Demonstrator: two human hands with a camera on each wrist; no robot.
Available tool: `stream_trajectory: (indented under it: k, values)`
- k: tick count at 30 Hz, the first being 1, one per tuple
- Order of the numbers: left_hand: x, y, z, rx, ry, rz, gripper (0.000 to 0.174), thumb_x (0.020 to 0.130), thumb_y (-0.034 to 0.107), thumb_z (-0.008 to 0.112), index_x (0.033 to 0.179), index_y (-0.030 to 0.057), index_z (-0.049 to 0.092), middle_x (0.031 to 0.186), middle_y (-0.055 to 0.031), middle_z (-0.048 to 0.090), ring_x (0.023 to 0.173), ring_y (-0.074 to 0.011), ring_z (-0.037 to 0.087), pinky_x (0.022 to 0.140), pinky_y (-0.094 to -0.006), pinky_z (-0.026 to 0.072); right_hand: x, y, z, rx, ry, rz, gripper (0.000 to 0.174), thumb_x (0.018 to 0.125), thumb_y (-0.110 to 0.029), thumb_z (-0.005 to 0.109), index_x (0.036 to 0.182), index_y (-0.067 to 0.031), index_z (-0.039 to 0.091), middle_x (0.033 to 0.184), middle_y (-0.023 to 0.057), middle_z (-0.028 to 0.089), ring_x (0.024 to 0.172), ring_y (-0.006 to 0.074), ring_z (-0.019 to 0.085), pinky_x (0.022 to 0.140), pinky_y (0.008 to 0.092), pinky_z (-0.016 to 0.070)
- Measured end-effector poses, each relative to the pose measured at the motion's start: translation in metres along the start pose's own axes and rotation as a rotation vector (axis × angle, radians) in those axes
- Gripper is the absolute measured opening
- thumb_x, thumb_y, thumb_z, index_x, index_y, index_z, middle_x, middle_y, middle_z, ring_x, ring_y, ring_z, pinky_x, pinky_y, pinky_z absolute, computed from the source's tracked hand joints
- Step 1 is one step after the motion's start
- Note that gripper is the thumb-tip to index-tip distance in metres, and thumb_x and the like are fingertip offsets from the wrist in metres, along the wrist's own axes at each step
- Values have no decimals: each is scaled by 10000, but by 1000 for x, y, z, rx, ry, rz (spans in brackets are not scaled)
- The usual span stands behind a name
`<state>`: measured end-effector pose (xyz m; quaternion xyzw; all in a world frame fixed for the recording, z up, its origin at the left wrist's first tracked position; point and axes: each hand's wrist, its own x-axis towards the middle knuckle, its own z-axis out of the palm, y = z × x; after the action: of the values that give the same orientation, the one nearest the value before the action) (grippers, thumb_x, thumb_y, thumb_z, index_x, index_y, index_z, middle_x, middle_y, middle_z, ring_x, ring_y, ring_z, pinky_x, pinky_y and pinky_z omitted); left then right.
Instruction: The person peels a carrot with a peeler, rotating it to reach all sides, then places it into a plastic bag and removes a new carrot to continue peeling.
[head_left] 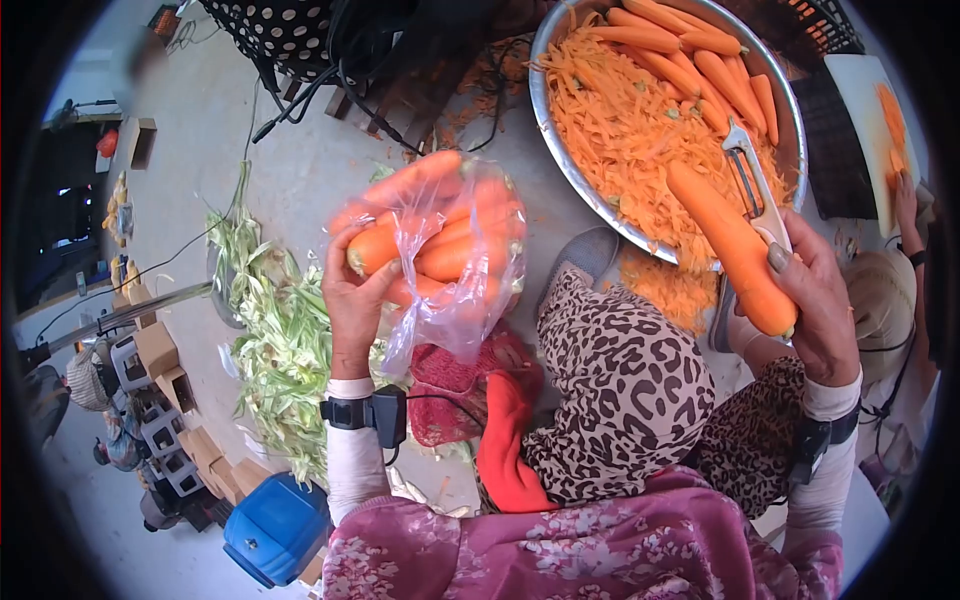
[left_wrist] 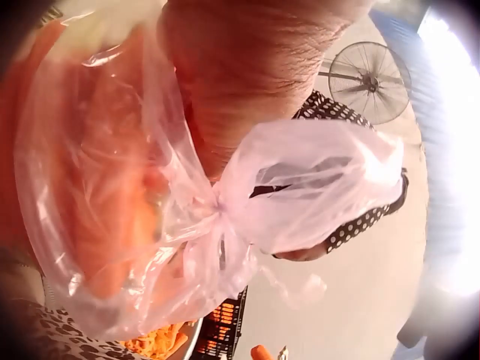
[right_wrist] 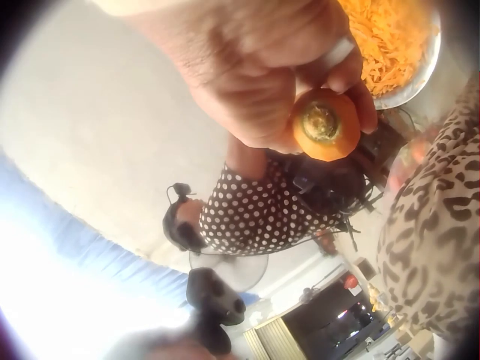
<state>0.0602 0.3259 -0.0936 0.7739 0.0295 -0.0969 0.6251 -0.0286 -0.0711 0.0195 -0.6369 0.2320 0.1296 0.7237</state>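
In the head view my left hand (head_left: 352,302) grips a clear plastic bag (head_left: 470,235) of several carrots, held up left of centre; the left wrist view shows the bag's knot (left_wrist: 217,214) beside the hand (left_wrist: 247,67). On the right, my right hand (head_left: 822,300) holds a carrot (head_left: 725,245) together with a white-handled peeler (head_left: 765,200), its blade end pointing up toward the bowl. From the right wrist view, the carrot's stem end (right_wrist: 324,126) pokes out between the fingers of my right hand (right_wrist: 262,75).
A metal bowl (head_left: 562,165) holds peelings and several carrots. Corn husks (head_left: 285,350) lie on the floor at left, near a blue bin (head_left: 277,528). A red net bag (head_left: 445,395) sits by my leg. Another person's hand (head_left: 905,205) is at a white board (head_left: 858,100) at far right.
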Motion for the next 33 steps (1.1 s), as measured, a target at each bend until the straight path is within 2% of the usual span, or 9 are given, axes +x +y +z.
stream_trajectory:
  k: [7, 12, 15, 19, 21, 25, 28, 29, 33]
  values:
    - [-19, 24, -29, -310, 413, -29, 387, 854, 148, 670, 1179, 33, 495, 1063, -81, 601, 871, -171, 611, 704, -250, 496, -2, -5, 0, -42, -52, 15, 476, 857, -285, 603, 1187, 37, 488, 951, 64, 600, 786, 78, 582, 689, 202, 482]
    - [-20, 62, -29, -396, 332, 19, 425, 892, 382, 611, 1140, 51, 514, 1074, -93, 601, 894, -178, 607, 736, -288, 479, 1, 0, 3, 3, -82, 23, 462, 865, -252, 587, 1198, 53, 486, 1001, 74, 604, 838, 78, 587, 732, 203, 475]
    - [-16, 99, -2, -607, 290, 132, 435, 899, 409, 588, 1138, 52, 519, 1091, -97, 591, 1040, -200, 552, 916, -350, 435, 4, 3, 3, 11, -82, 11, 451, 872, -243, 582, 1196, 56, 492, 1021, 77, 606, 852, 74, 587, 743, 200, 472]
    - [-6, 141, 35, -741, 256, 196, 485, 893, 457, 575, 1129, 37, 521, 1038, -111, 594, 953, -206, 576, 852, -345, 472, 10, 8, -1, -22, -124, 22, 450, 874, -250, 591, 1191, 57, 502, 1022, 69, 606, 848, 66, 581, 736, 196, 471]
    - [-4, 164, 55, -799, -69, 115, 534, 891, 511, 542, 1097, 19, 534, 964, -131, 596, 848, -199, 587, 736, -311, 498, 13, 13, -2, -34, -121, 31, 443, 873, -252, 595, 1181, 55, 506, 996, 60, 606, 822, 60, 575, 701, 190, 467]
    - [-5, 215, 121, -839, -201, 32, 616, 924, 559, 409, 1065, -27, 535, 775, -96, 519, 607, -151, 424, 520, -270, 374, 25, 25, -3, -12, -129, 30, 429, 876, -247, 606, 1166, 49, 499, 935, 49, 603, 749, 55, 574, 630, 190, 465]
    - [-14, 238, 164, -962, -529, -39, 548, 936, 530, 408, 1004, 7, 552, 734, -84, 558, 581, -162, 534, 507, -285, 471, 31, 27, -9, -81, -131, 80, 405, 870, -274, 612, 1118, 36, 537, 843, 30, 609, 638, 38, 547, 497, 164, 416]
    - [-13, 232, 179, -1286, -861, -63, 510, 934, 538, 417, 936, 47, 558, 734, -70, 588, 592, -163, 584, 535, -306, 519, 31, 27, -12, -126, -152, 152, 406, 869, -282, 617, 1121, 27, 539, 835, 30, 614, 613, 39, 546, 481, 160, 412]
    - [-43, 213, 250, -1004, -814, -255, 571, 926, 598, 397, 908, 45, 539, 849, -6, 542, 756, -74, 506, 669, -237, 435, 18, 39, -2, 102, 89, 61, 389, 917, -326, 495, 1021, 36, 591, 912, 92, 613, 780, 122, 543, 683, 234, 392]
